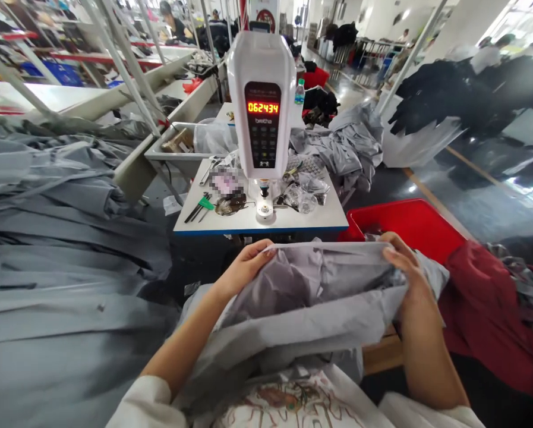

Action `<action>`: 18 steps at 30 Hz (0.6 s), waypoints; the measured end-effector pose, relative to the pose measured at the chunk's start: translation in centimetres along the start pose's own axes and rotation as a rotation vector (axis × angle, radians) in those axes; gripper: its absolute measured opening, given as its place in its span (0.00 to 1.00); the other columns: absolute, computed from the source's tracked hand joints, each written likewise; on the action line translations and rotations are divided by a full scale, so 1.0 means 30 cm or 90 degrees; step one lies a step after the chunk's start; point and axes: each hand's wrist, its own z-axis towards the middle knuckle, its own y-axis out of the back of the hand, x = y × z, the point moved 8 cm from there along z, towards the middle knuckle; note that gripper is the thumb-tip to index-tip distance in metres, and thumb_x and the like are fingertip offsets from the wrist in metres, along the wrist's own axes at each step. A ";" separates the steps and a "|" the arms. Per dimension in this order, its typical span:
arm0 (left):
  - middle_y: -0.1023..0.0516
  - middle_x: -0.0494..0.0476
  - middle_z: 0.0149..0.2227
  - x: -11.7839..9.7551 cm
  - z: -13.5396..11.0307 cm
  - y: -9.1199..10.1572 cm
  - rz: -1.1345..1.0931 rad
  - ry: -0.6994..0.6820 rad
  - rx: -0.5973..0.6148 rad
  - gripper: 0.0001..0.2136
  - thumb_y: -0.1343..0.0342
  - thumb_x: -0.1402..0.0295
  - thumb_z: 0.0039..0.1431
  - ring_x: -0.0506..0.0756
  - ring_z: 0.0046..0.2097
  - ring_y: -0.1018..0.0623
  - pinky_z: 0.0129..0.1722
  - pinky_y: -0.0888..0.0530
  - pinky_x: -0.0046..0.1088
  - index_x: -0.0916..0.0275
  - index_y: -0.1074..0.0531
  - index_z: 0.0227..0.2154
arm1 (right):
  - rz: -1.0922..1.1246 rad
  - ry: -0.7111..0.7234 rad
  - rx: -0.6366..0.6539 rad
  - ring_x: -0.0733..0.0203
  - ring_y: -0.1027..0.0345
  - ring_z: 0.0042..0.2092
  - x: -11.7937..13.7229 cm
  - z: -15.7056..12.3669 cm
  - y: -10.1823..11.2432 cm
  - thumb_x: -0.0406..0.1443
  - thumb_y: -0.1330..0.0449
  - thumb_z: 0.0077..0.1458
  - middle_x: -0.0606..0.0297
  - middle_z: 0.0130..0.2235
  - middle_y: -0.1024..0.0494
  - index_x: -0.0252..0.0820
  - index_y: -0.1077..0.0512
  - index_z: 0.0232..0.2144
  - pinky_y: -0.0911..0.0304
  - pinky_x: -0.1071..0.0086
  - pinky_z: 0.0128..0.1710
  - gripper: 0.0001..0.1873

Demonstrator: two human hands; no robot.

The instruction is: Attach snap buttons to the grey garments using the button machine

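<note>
You have two hands, and both grip one gray piece of clothing (311, 303). It hangs between them. The fingers of your left hand (243, 267) and your right hand (404, 267) are close together and clamped on its top edge. Past your hands stands one white sewing machine (261, 107) with red numbers, on one white table (319, 217). One red bin (404, 223) sits just past your right hand, and a big pile of gray clothes (70, 238) lies to your left

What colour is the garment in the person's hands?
The garment is grey, shown best in the head view.
</note>
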 end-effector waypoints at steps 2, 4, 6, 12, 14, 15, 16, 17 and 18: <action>0.37 0.48 0.23 -0.031 0.017 -0.030 0.009 0.025 0.021 0.21 0.42 0.48 0.50 0.46 0.25 0.38 0.25 0.38 0.20 0.64 0.35 0.25 | -0.122 0.023 0.023 0.58 0.33 0.34 -0.069 0.022 0.036 0.49 0.40 0.51 0.64 0.33 0.28 0.46 0.31 0.35 0.35 0.65 0.35 0.15; 0.38 0.48 0.22 -0.052 0.042 -0.081 0.046 0.047 0.075 0.21 0.43 0.48 0.52 0.46 0.25 0.39 0.24 0.39 0.20 0.64 0.35 0.24 | -0.214 0.108 0.047 0.54 0.33 0.47 -0.071 0.037 0.013 0.46 0.40 0.54 0.60 0.43 0.27 0.46 0.29 0.40 0.38 0.60 0.50 0.15; 0.39 0.48 0.22 -0.052 0.067 -0.138 0.068 0.073 0.148 0.22 0.47 0.47 0.54 0.46 0.24 0.41 0.23 0.40 0.21 0.64 0.36 0.23 | -0.203 0.183 0.108 0.53 0.39 0.57 -0.037 0.050 -0.068 0.44 0.43 0.57 0.58 0.53 0.31 0.46 0.32 0.49 0.46 0.57 0.60 0.19; 0.50 0.45 0.19 -0.028 0.124 -0.153 0.188 0.063 0.316 0.25 0.48 0.47 0.55 0.45 0.23 0.49 0.21 0.48 0.23 0.64 0.43 0.18 | -0.007 0.281 0.373 0.55 0.38 0.56 0.041 0.145 -0.426 0.44 0.43 0.58 0.57 0.53 0.30 0.44 0.31 0.47 0.45 0.58 0.59 0.16; 0.45 0.46 0.21 -0.014 0.142 -0.080 0.209 0.068 0.300 0.22 0.47 0.49 0.56 0.46 0.24 0.46 0.23 0.45 0.22 0.65 0.37 0.21 | 0.072 0.240 0.425 0.58 0.32 0.48 0.005 0.200 -0.519 0.44 0.46 0.60 0.59 0.45 0.25 0.42 0.28 0.37 0.38 0.62 0.51 0.13; 0.41 0.47 0.22 -0.005 0.155 -0.032 0.207 0.073 0.269 0.20 0.47 0.50 0.56 0.46 0.26 0.42 0.25 0.42 0.22 0.65 0.34 0.25 | 0.099 0.207 0.428 0.59 0.31 0.43 -0.023 0.232 -0.555 0.45 0.47 0.60 0.60 0.40 0.24 0.41 0.29 0.34 0.36 0.64 0.46 0.14; 0.37 0.49 0.25 0.005 0.172 0.020 0.200 0.076 0.222 0.19 0.46 0.50 0.56 0.47 0.27 0.39 0.27 0.39 0.22 0.65 0.31 0.28 | 0.113 0.173 0.413 0.61 0.32 0.38 -0.054 0.265 -0.583 0.46 0.47 0.60 0.62 0.36 0.25 0.41 0.30 0.33 0.36 0.67 0.40 0.15; 0.33 0.50 0.27 0.018 0.190 0.074 0.186 0.078 0.163 0.19 0.46 0.50 0.55 0.48 0.29 0.36 0.29 0.37 0.22 0.65 0.30 0.30 | 0.116 0.144 0.384 0.63 0.34 0.34 -0.083 0.298 -0.605 0.47 0.47 0.60 0.64 0.33 0.27 0.40 0.31 0.32 0.37 0.70 0.36 0.16; 0.31 0.52 0.29 0.034 0.210 0.125 0.167 0.083 0.101 0.19 0.45 0.50 0.54 0.49 0.31 0.34 0.31 0.35 0.23 0.65 0.29 0.32 | 0.109 0.123 0.351 0.65 0.37 0.32 -0.110 0.330 -0.621 0.47 0.48 0.60 0.66 0.30 0.29 0.40 0.32 0.31 0.40 0.71 0.32 0.17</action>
